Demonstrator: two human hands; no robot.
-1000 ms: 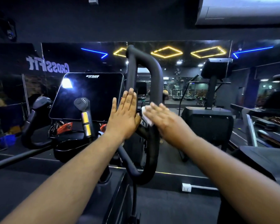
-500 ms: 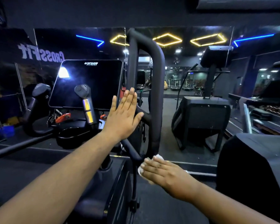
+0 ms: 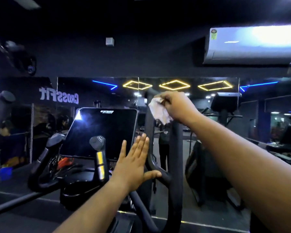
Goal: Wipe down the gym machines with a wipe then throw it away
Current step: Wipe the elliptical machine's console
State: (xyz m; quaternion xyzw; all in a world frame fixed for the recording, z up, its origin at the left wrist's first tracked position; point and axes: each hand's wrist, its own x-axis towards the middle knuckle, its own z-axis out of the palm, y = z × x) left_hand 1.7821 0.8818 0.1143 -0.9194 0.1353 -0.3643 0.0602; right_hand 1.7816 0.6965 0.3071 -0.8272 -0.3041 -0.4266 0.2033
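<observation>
A black looped handle bar (image 3: 176, 158) of the gym machine rises in front of me, right of its dark console screen (image 3: 99, 132). My right hand (image 3: 178, 105) grips a crumpled white wipe (image 3: 159, 110) and holds it against the top of the loop. My left hand (image 3: 133, 163) is flat with straight fingers, its palm against the left upright of the loop and its thumb resting on the lower curved bar.
A short grip with a yellow band (image 3: 99, 157) stands just left of my left hand. Another black machine (image 3: 225, 148) stands to the right. A wall mirror (image 3: 65, 98) runs behind, and an air conditioner (image 3: 252, 46) hangs at the upper right.
My right hand has carried the wipe from the bottom of the loop up to its top. The left hand has stayed pressed on the bar. The view has tilted upward.
</observation>
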